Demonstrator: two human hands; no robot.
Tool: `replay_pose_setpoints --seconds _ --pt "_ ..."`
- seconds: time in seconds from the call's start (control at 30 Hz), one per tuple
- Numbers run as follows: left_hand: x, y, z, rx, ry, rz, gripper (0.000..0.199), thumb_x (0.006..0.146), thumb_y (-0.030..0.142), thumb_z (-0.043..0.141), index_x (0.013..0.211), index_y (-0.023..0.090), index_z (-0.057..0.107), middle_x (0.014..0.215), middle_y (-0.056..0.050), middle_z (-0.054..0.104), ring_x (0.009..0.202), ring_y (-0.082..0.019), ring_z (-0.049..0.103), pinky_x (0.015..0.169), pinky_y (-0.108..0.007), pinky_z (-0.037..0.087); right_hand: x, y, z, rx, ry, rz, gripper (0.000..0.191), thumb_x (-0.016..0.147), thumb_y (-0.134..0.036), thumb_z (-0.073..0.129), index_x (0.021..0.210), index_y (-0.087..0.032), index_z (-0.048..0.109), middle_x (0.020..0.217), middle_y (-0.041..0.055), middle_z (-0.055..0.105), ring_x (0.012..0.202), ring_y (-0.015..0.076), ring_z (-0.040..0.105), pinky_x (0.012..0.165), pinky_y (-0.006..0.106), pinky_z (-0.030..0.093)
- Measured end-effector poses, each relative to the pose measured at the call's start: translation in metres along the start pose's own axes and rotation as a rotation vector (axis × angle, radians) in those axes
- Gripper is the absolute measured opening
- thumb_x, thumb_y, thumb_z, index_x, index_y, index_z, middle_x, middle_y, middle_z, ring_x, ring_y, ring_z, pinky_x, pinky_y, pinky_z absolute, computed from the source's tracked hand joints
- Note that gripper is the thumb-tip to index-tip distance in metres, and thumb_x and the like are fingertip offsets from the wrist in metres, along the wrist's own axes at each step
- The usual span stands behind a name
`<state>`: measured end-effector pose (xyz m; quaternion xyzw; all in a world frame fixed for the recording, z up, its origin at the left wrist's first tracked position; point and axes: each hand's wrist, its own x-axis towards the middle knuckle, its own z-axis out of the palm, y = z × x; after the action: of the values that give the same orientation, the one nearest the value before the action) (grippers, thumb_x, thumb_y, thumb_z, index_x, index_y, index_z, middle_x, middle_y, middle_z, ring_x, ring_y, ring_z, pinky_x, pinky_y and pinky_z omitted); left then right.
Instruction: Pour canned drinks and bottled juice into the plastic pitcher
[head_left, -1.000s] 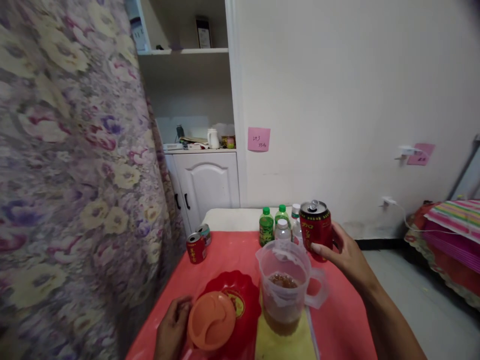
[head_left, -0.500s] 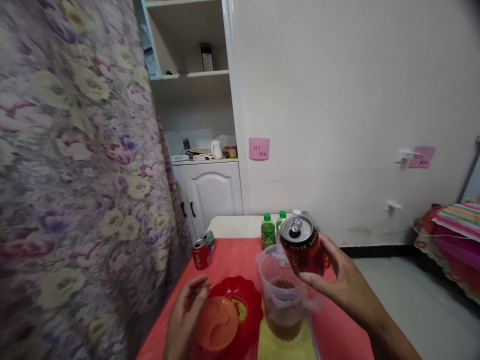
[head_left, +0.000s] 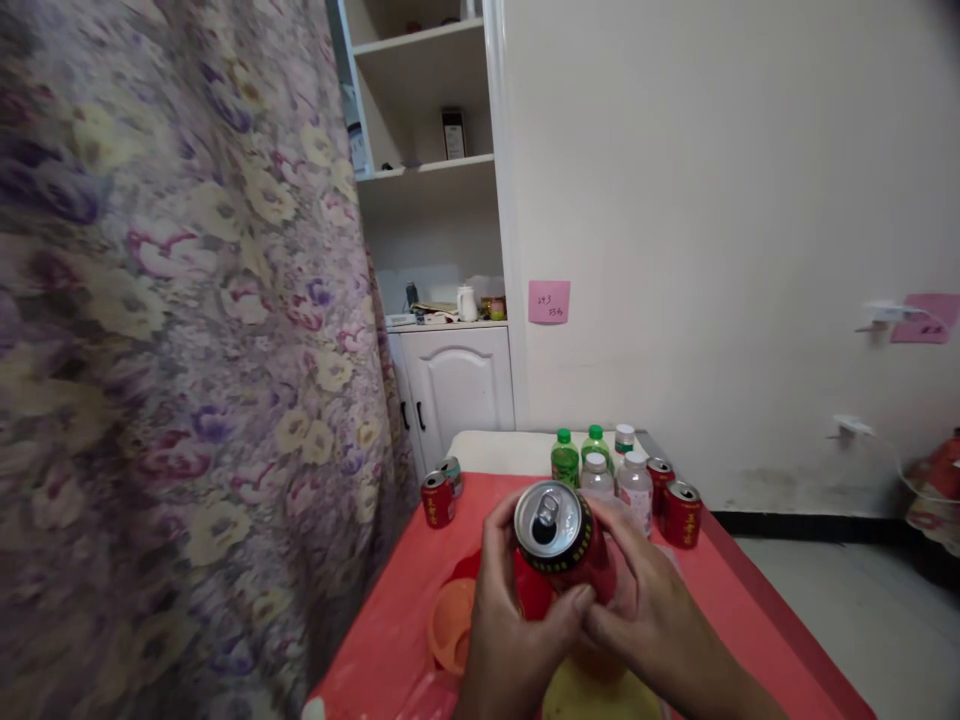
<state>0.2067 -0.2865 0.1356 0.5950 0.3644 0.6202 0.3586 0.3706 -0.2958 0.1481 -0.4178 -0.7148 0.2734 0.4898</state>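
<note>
A red drink can with an opened silver top is held up over the table, tilted towards me. My left hand wraps round its left side, and my right hand grips its right side; both thumbs meet low on its front. Behind and below my hands is a clear plastic jug, mostly hidden, above a yellow mat. Left of my left hand lies an orange bowl on a red scalloped tray, partly covered by the hand.
At the table's back stand green-capped bottles, white-capped bottles and two red cans. Another red can and a teal can stand at the left edge. A floral curtain hangs at left.
My left hand has come over from beside the orange bowl and taken hold of the can too. The can has moved lower, closer to the middle. The view has turned left.
</note>
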Motion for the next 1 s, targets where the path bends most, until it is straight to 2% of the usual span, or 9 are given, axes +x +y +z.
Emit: replay_pose_setpoints --seconds 0.13,0.23,0.3,0.4,0.53,0.6,0.67,0.83,1.0 --pt "0.001 -0.001 -0.001 0.034 -0.012 -0.024 0.079 0.062 0.041 0.084 0.131 0.028 0.048 0.133 -0.011 0.064 0.131 -0.038 0.056 0.111 -0.053 0.047 0.001 0.013 0.013 -0.076 0.05 -0.084 0.068 0.077 -0.02 0.066 0.142 -0.03 0.047 0.148 0.0092 0.058 0.143 0.0331 0.048 0.117 0.057 0.044" --pt "0.005 0.0 -0.012 0.105 0.021 0.008 0.075 0.065 0.04 0.082 0.131 0.027 0.048 0.132 -0.011 0.064 0.131 -0.036 0.056 0.11 -0.049 0.048 0.002 0.017 0.012 -0.123 0.075 -0.097 0.075 0.079 -0.025 0.068 0.148 -0.032 0.04 0.155 0.0099 0.05 0.145 0.0341 0.046 0.112 0.057 0.05" --pt "0.013 -0.001 -0.03 0.174 0.093 0.042 0.075 0.067 0.039 0.081 0.133 0.025 0.048 0.136 -0.012 0.062 0.132 -0.036 0.056 0.111 -0.047 0.047 0.001 0.016 -0.001 -0.173 0.121 -0.085 0.078 0.081 -0.033 0.069 0.151 -0.035 0.037 0.159 0.0078 0.045 0.145 0.0345 0.045 0.105 0.054 0.056" --pt "0.034 -0.011 -0.075 0.229 0.245 0.043 0.078 0.067 0.04 0.081 0.134 0.02 0.047 0.138 -0.013 0.061 0.132 -0.035 0.056 0.115 -0.05 0.042 0.0 0.016 -0.036 -0.256 0.314 -0.035 0.064 0.086 -0.05 0.064 0.146 -0.037 0.046 0.151 0.0066 0.054 0.137 0.0363 0.053 0.111 0.061 0.048" --pt "0.064 -0.055 -0.145 0.344 0.476 -0.011 0.077 0.065 0.043 0.079 0.132 0.021 0.047 0.136 -0.012 0.062 0.128 -0.032 0.059 0.113 -0.049 0.044 -0.001 0.034 -0.085 -0.307 0.591 0.129 0.062 0.079 -0.068 0.062 0.131 -0.036 0.061 0.139 0.0084 0.065 0.129 0.0409 0.058 0.111 0.064 0.043" --pt "0.073 -0.087 -0.172 0.402 0.514 -0.088 0.08 0.062 0.047 0.078 0.131 0.021 0.048 0.133 -0.012 0.063 0.123 -0.032 0.062 0.11 -0.048 0.048 -0.001 0.051 -0.103 -0.339 0.651 0.225 0.061 0.075 -0.072 0.061 0.126 -0.039 0.064 0.134 0.0063 0.069 0.126 0.0423 0.06 0.11 0.068 0.041" --pt "0.077 -0.12 -0.189 0.412 0.528 -0.141 0.08 0.058 0.046 0.078 0.127 0.019 0.049 0.13 -0.014 0.065 0.121 -0.034 0.064 0.108 -0.052 0.05 0.0 0.071 -0.114 -0.335 0.673 0.285 0.061 0.073 -0.073 0.061 0.124 -0.039 0.065 0.134 0.0054 0.07 0.125 0.0412 0.061 0.111 0.066 0.042" --pt "0.085 -0.178 -0.199 0.453 0.506 -0.207 0.069 0.054 0.039 0.079 0.115 0.02 0.055 0.117 -0.013 0.071 0.114 -0.036 0.068 0.106 -0.056 0.05 0.008 0.127 -0.126 -0.34 0.663 0.387 0.07 0.069 -0.073 0.061 0.121 -0.027 0.066 0.13 0.0138 0.071 0.125 0.0411 0.062 0.111 0.061 0.044" --pt "0.102 -0.203 -0.198 0.49 0.486 -0.216 0.061 0.056 0.033 0.077 0.112 0.02 0.058 0.114 -0.011 0.074 0.113 -0.035 0.07 0.103 -0.054 0.053 0.013 0.163 -0.129 -0.322 0.622 0.402 0.07 0.067 -0.071 0.063 0.116 -0.022 0.068 0.126 0.0166 0.073 0.12 0.0405 0.065 0.111 0.06 0.045"
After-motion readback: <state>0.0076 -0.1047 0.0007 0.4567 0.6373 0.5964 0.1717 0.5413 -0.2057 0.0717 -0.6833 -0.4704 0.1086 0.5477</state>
